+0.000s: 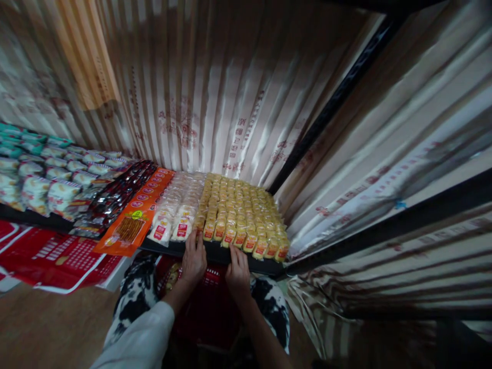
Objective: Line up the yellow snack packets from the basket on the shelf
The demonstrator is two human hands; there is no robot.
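Small yellow-wrapped snack packets (240,210) with red labels stand in tight rows at the right part of a low black shelf (219,252). My left hand (194,260) reaches to the front left corner of these rows, its fingers stretched out and touching a packet there. Against the front row, near its middle, rest the outstretched fingertips of my right hand (237,271). Both hands look open, though the fingertips are partly hidden and dim. Left of the yellow rows are white snack packets (183,220) with red labels, lying in two stacked columns.
An orange snack bag (132,220), dark shiny packets (119,189) and white-and-green packs (63,192) continue leftward. Pleated printed curtains (238,92) hang behind, beside a black metal post (326,113). A red printed bag (57,256) and a dark red box (207,312) are below the shelf.
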